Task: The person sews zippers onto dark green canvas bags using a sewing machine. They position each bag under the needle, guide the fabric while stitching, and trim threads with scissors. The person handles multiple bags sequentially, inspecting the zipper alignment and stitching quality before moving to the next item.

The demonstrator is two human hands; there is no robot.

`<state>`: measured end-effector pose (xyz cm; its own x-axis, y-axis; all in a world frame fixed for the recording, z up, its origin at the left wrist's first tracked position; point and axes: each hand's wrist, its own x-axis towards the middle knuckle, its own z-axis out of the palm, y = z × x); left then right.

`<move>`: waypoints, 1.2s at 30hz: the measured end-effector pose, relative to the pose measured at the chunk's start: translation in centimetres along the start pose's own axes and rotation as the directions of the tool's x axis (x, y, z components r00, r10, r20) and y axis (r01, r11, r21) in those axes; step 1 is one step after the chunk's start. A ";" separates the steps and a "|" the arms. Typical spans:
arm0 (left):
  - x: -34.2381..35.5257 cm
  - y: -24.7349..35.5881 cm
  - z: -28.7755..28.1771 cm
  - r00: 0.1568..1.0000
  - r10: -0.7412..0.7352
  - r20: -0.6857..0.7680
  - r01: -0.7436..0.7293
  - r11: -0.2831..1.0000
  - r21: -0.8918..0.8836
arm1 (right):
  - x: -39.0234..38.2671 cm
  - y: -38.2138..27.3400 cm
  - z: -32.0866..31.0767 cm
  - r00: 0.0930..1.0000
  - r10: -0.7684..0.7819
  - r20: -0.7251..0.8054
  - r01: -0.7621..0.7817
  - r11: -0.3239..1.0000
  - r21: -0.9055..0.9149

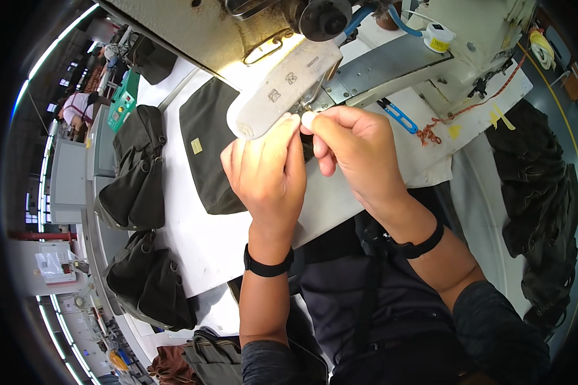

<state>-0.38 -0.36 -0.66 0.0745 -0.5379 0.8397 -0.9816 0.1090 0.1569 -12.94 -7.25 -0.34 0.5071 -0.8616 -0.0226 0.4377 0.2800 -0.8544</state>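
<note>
Both hands meet at the needle area of a sewing machine (392, 67), just beside the pale cover (263, 106) with small printed marks. My left hand (270, 170) has its index fingertip and thumb brought together by the needle, the other fingers bent beside the cover. Right against it, my right hand (359, 144) makes a pinch with thumb and index finger. Whatever lies between the fingertips is too small to see. Left of the hands, a dark olive fabric piece (212, 173) with a small yellowish label lies flat on the white table (192, 256), partly under the machine.
Blue thread snips (398, 115) and a tangled orange cord (428, 135) lie right of the hands. Dark olive bags (135, 173) line the table's left side. More dark fabric (539, 205) is heaped at the right. A person (77, 109) is at the far left.
</note>
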 end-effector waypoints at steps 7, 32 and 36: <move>0.3 -0.3 0.3 1.000 -0.003 -0.016 0.003 1.000 -0.008 | -0.2 -0.8 -0.6 0.998 -0.058 0.016 0.059 0.995 -0.085; 1.1 -0.8 -0.2 0.996 0.092 0.012 -0.093 0.996 0.016 | 2.9 -2.8 -1.7 0.945 -0.214 0.248 0.296 0.881 -0.370; 1.3 -0.7 -0.3 0.995 0.101 0.027 -0.102 0.994 0.046 | 2.9 -3.0 -1.8 0.945 -0.206 0.254 0.297 0.866 -0.403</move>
<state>0.44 -0.89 0.47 -0.0298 -0.5462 0.8371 -0.9911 0.1246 0.0459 -14.14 -11.33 1.22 0.5775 -0.7645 0.2862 0.2302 -0.1838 -0.9556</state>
